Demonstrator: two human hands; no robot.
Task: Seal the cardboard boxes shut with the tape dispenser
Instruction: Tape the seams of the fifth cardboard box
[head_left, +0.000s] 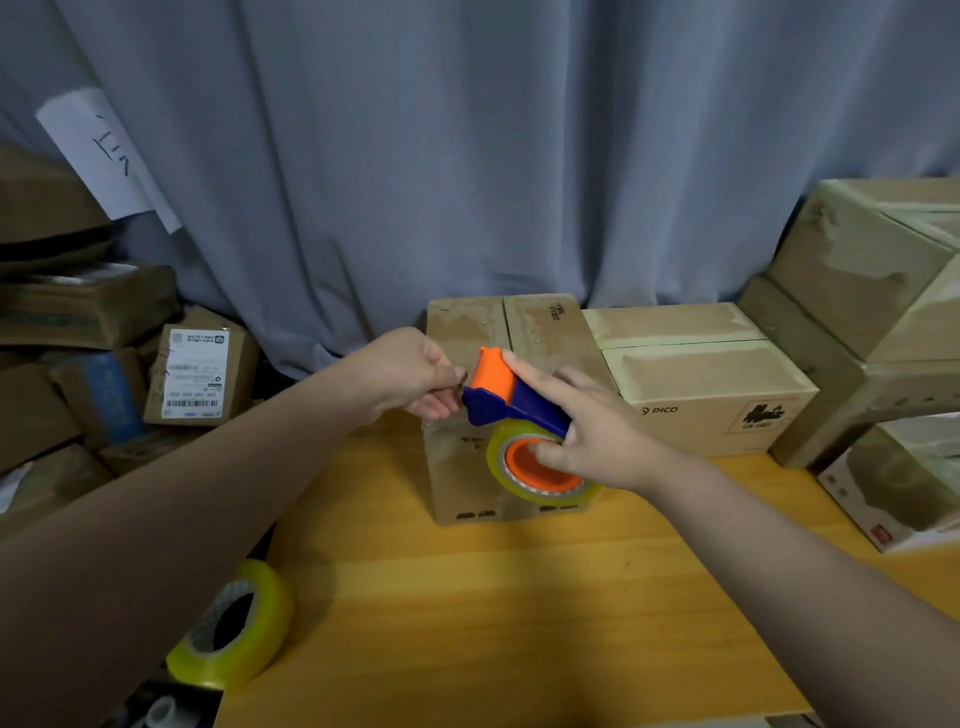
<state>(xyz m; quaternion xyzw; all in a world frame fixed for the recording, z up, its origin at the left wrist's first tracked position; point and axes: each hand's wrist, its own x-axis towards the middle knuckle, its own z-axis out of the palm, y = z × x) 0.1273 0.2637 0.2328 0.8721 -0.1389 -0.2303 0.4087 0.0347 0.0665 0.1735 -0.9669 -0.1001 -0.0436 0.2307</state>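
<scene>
One tape dispenser (511, 397), blue with an orange guard, is held in the air in front of the near cardboard box (457, 467), above its top front edge. The right hand (597, 436) has it in a closed grip: forefinger laid straight along the top, thumb pressed into the orange core, the other fingers curled round the handle. The left hand (410, 379) is closed in a pinch grip, thumb and forefinger tips together just at the dispenser's front lip; the strip of tape between them is too faint to make out. There are two rolls of yellowish clear tape: one mounted on the dispenser (498, 457), one loose roll (234, 629) lying tilted at the left edge of the wooden tabletop (519, 597). Two boxes stand side by side in the middle of the tabletop, the near one and a paler PICO box (701, 384) touching its right side. Three more boxes (857, 270) are stacked at the far right. Off the tabletop to the left lies a heap of boxes, too jumbled to count, one with a white shipping label (195, 374). A grey-blue curtain (467, 156) hangs behind, with one sheet of paper (98, 150) on it.
</scene>
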